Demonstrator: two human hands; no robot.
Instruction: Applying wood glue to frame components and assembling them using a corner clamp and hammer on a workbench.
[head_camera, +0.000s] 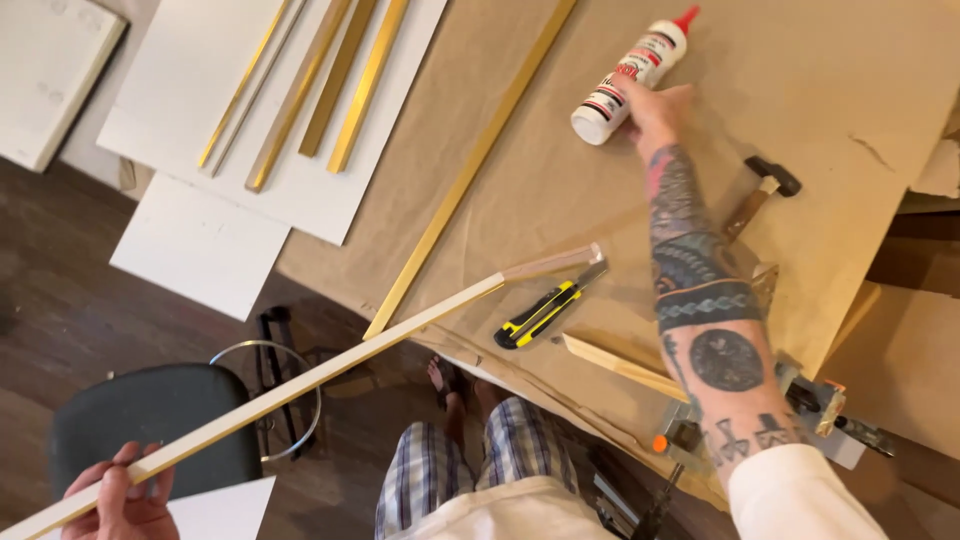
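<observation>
Down at the lower left, the left hand is clenched around the near end of a long pale wooden moulding strip with a gold edge, its mitred far end resting on the brown paper-covered table. Beside that end lies a yellow-and-black utility knife. Further right, the right hand grasps a white glue bottle with a red cap, lying tilted on the paper. No glue shows on the strip yet; nothing looks joined.

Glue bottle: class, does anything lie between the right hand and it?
No. The right hand is already touching the glue bottle on the brown paper; nothing visible lies between them.
</observation>
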